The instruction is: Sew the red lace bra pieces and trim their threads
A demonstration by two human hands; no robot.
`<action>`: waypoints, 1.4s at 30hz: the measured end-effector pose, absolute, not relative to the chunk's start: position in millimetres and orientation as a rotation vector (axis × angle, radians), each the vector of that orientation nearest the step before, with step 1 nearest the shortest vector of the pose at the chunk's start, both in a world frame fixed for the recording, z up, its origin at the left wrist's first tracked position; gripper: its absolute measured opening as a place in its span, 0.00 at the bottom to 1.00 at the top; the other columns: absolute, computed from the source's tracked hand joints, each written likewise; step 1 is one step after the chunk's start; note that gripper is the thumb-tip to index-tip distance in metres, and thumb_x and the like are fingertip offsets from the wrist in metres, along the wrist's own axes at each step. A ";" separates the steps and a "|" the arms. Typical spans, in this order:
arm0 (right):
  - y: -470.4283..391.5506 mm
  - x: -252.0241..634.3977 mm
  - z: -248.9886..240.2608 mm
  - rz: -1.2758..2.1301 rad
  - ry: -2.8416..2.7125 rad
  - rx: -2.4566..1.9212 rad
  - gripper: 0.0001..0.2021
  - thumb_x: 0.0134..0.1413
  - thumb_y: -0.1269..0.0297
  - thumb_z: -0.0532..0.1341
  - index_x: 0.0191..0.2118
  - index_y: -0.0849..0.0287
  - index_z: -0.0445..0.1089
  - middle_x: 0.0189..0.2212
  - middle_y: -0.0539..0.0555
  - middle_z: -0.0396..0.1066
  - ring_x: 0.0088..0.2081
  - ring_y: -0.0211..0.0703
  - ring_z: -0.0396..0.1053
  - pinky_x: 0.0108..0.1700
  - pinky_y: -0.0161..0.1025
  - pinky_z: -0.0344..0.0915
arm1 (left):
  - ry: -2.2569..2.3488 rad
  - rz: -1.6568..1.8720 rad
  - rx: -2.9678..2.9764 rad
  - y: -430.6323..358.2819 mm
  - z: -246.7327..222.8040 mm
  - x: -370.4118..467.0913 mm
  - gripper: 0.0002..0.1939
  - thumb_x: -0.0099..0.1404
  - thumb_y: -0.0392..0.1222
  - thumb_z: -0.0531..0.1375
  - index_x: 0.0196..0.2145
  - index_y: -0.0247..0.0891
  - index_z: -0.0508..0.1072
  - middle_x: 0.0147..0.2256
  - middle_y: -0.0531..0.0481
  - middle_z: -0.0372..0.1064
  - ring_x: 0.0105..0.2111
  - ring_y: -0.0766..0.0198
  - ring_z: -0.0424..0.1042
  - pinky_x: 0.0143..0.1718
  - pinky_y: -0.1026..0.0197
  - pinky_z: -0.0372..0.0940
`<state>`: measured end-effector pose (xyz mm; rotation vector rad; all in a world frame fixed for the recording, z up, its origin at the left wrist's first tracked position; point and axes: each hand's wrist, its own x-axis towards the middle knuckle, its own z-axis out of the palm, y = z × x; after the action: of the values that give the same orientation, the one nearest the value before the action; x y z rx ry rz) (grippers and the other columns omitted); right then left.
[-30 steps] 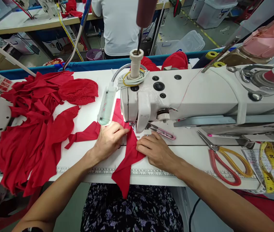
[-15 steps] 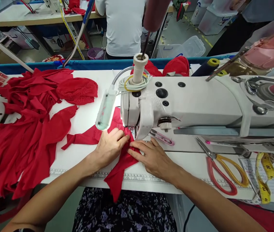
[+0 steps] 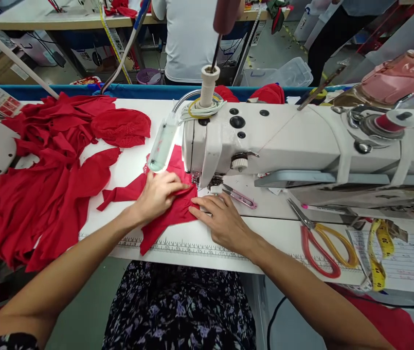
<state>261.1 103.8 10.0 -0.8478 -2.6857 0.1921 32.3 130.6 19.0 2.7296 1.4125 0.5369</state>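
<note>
A red fabric piece [image 3: 172, 214] lies under the needle area of the white sewing machine [image 3: 283, 141], its narrow strip stretching left and a pointed corner hanging toward the table's front edge. My left hand [image 3: 159, 194] is closed on the fabric just left of the presser foot [image 3: 195, 178], fingers curled. From the right, my right hand [image 3: 225, 221] has its thumb and fingertips on the fabric's right edge, just in front of the foot. Part of the cloth is hidden beneath my left hand and the machine head.
A heap of red fabric pieces [image 3: 49, 184] covers the left side. Right of the needle lie thread snips [image 3: 241, 197], scissors [image 3: 323, 238] and a yellow tape measure [image 3: 377, 257]. A clear lamp [image 3: 162, 146] hangs beside the machine head. Another person [image 3: 188, 43] sits beyond.
The fabric's front part has swung left and spread out, its corner no longer hanging over the table edge. Both hands stay beside the presser foot. The camera view has shifted slightly.
</note>
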 end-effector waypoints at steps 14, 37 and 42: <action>105.3 263.7 8.0 0.205 -2.639 -0.789 0.24 0.43 0.85 0.52 0.43 0.56 0.71 0.48 0.55 0.71 0.50 0.46 0.63 0.57 0.49 0.52 | 1.343 0.483 2.912 124.8 22.6 30.5 0.18 0.66 0.27 0.53 0.45 0.42 0.76 0.32 0.51 0.72 0.37 0.59 0.68 0.58 0.33 0.54; 104.0 262.3 10.9 0.208 -2.726 -0.867 0.26 0.50 0.83 0.55 0.53 0.53 0.70 0.53 0.55 0.70 0.53 0.47 0.62 0.61 0.55 0.48 | 1.546 0.725 2.980 106.5 10.5 56.6 0.13 0.70 0.30 0.52 0.44 0.35 0.75 0.30 0.50 0.71 0.32 0.61 0.67 0.55 0.35 0.58; 104.0 263.4 8.4 0.183 -2.708 -0.843 0.28 0.51 0.83 0.54 0.56 0.53 0.68 0.53 0.54 0.70 0.52 0.45 0.63 0.62 0.55 0.46 | 1.435 0.817 2.864 102.3 10.3 49.5 0.12 0.70 0.30 0.52 0.44 0.38 0.74 0.32 0.51 0.72 0.32 0.64 0.66 0.57 0.37 0.57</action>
<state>263.4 104.0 8.4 -0.8434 -2.7083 0.1834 49.5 102.3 10.3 2.8640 1.4354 0.8171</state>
